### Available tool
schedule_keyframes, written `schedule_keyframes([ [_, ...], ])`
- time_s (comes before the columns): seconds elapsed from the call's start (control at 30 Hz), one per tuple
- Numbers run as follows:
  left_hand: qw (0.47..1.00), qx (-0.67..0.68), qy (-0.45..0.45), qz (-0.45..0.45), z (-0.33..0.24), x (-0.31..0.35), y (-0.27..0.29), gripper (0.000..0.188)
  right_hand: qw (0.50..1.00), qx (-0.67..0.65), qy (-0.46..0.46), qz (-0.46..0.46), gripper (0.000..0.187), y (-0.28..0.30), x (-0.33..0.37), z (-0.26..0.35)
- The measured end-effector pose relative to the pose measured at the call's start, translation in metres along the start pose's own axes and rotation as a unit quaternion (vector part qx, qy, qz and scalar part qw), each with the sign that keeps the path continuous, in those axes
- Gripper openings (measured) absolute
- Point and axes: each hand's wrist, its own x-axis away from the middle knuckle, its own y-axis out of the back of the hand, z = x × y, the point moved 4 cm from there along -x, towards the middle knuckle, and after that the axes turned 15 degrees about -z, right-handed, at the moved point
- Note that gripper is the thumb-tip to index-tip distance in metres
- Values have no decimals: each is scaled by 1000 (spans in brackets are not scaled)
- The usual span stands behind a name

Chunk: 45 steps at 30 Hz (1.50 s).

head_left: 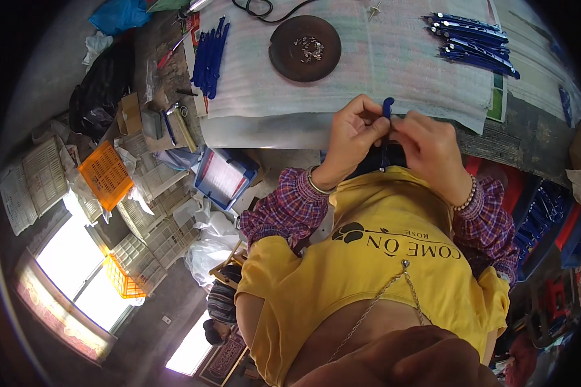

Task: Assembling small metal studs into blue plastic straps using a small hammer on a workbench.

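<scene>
A slim dark blue piece with a rounded, hooked head (388,103) stands upright between my hands, just off the table's front edge. My left hand (356,132) is closed, pinching it between thumb and fingers. Close against its other side, my right hand (430,143) has its fingertips pressed together; what they hold, if anything, is hidden. The piece's lower end shows below the fingers, with a small shiny tip. Beyond my hands, a round brown dish (281,61) carries many tiny silvery metal parts (310,49).
Similar blue pieces lie in a bundle (210,59) at the left and a larger pile (474,45) at the right. White foam sheet (381,71) covers the table. Left stand an orange crate (108,174) and a blue bin (206,184). Another person (221,309) is at lower left.
</scene>
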Motion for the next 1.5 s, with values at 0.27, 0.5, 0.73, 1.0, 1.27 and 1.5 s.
schedule_keyframes([
  [0.27, 1000, -2, 3, 24, 1, 3, -3, 26, 972, -117, -203, -31, 16, 4, 4, -27],
  [0.5, 997, -6, 30, 67, -7, 11, -6, 38, 995, -1, -72, -68, 11, 11, -2, -17],
  [0.73, 979, 97, 150, 96, -19, 14, 4, 29, 996, -14, -30, -80, 13, 13, -1, -13],
  [1.0, 978, -25, -3, 207, -58, 4, -11, 29, 998, -31, -5, -61, 15, 32, -2, 13],
  [1.27, 946, -176, -55, 266, -46, 6, -26, 27, 994, -19, -11, -104, 13, 60, -14, 27],
  [1.5, 877, -162, -42, 450, -60, 19, -37, 33, 993, 42, 44, -103, 17, 61, -11, 15],
])
